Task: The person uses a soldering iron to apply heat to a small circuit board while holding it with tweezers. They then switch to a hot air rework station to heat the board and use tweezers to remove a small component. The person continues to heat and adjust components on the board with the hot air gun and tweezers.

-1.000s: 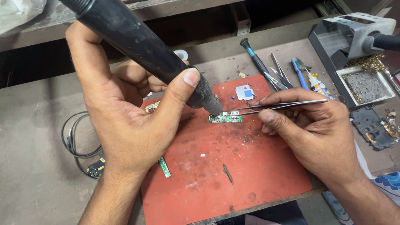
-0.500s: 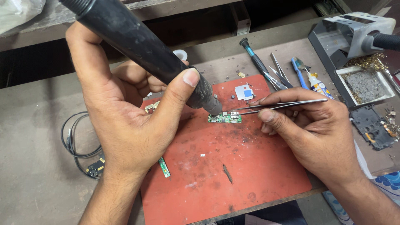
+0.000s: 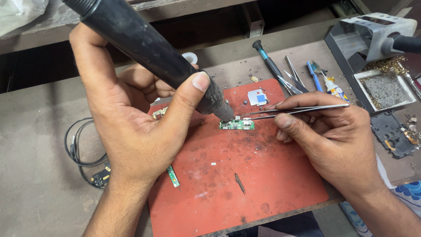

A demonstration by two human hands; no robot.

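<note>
My left hand [image 3: 131,118] grips a thick black hot-air wand [image 3: 149,48], its nozzle pointed down just above the left end of a small green circuit board [image 3: 237,125]. The board lies on a red work mat [image 3: 245,184]. My right hand [image 3: 333,140] pinches slim metal tweezers [image 3: 298,110], whose tips reach the top edge of the board beside the nozzle.
A narrow green board strip [image 3: 172,176] and a dark sliver [image 3: 239,183] lie on the mat, a small white-and-blue part [image 3: 258,97] near its far edge. Screwdriver [image 3: 268,61], spare tweezers [image 3: 293,78] and glue tube sit behind. A grey tool stand [image 3: 364,37], metal tray [image 3: 386,90] and black cable [image 3: 81,151] flank the mat.
</note>
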